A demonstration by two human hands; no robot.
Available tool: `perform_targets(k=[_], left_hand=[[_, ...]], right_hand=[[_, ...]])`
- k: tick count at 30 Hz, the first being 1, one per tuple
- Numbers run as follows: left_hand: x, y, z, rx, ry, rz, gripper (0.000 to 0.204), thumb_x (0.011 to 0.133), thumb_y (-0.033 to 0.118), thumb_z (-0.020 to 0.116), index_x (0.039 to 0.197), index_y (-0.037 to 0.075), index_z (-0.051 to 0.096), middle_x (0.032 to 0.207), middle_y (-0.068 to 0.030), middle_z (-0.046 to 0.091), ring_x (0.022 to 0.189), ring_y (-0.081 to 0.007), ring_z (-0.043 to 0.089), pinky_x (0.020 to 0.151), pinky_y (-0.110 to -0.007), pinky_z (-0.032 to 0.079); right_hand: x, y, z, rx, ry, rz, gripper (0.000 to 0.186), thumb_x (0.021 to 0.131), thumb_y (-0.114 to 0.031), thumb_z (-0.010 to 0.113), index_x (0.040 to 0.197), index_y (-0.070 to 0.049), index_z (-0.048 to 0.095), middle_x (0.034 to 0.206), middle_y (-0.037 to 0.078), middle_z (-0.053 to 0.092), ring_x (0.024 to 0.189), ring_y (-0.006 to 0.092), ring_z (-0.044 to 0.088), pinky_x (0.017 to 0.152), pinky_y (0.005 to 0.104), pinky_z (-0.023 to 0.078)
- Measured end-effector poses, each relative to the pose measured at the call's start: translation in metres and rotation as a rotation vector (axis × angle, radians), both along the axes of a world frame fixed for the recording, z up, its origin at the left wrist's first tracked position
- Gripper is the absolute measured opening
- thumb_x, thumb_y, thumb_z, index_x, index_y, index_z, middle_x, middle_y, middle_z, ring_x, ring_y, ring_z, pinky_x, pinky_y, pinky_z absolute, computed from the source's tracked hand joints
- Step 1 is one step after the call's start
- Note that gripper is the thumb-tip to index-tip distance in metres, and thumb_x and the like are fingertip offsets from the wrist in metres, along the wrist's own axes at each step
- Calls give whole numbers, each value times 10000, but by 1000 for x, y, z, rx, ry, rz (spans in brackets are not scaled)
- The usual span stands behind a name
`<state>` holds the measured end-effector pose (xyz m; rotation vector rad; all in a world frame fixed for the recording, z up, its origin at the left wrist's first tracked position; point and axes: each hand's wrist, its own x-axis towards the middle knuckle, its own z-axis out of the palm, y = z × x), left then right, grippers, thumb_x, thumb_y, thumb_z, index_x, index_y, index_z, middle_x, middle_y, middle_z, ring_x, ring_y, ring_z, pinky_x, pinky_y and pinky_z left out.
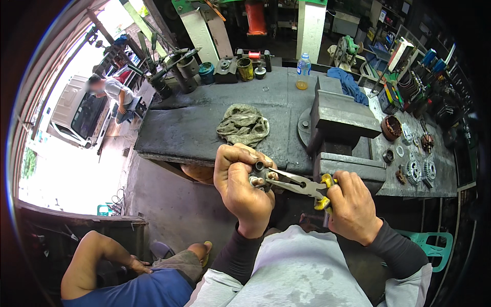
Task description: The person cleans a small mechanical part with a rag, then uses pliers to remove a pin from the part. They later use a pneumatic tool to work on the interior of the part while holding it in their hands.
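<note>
My left hand (243, 187) is closed around a small dark metal part (262, 179) with copper-coloured studs, held up in front of the bench edge. In my right hand (352, 207) are long-nose pliers (307, 188) with yellow-and-black handles. Their jaws are spread apart and point left, with the tips at the studs of the part. Whether the tips touch it, I cannot tell. Just beyond my left hand a crumpled, dirty cloth (243, 125) lies on the dark workbench (189, 125).
A large bench vise (342, 117) stands right of centre. Behind it are a plastic bottle (303, 71) and a blue cloth (348, 84). Disassembled metal parts (413, 170) lie at right. Someone in a blue shirt (138, 289) sits close at lower left; another person (115, 94) is farther off. A green chair (432, 245) stands at right.
</note>
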<state>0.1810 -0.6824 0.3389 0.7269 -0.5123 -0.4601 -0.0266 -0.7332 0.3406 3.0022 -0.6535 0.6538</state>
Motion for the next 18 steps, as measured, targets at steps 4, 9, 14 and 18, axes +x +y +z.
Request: perform_targets(k=[4,9,14,18], left_hand=[[2,2,2,-18,33,-66,115,887,30,367,910,18,480,746,-166,556,562,-224,493,469,-328,450],[5,1,9,-27,85,-30,133,905,58,381,955,23,499,750,-171,570,552,-228,511,451,-321,432],[23,10,10,101,333,-306,156,954,143,438,1057,71,530,788,-146,594,589,-243,566,434,-309,409],[31,13,2,99,597,-519,162,993,208,477,1076,93,556,828,-139,615,611,-245,577,411,-299,393]], right_hand=[[-2,-3,2,50,16,12,239,701,-46,718,897,-1,590,1013,186,581,828,314,573,730,417,475],[2,5,13,35,-12,-31,303,689,-30,720,965,-6,597,1124,210,598,911,356,603,811,439,492],[-7,22,24,255,-91,-78,463,709,-25,773,1134,-12,589,1202,234,596,1006,417,628,860,488,510],[-35,19,28,563,-119,-149,339,749,-44,806,1027,12,621,1001,195,639,857,395,650,753,440,533]])
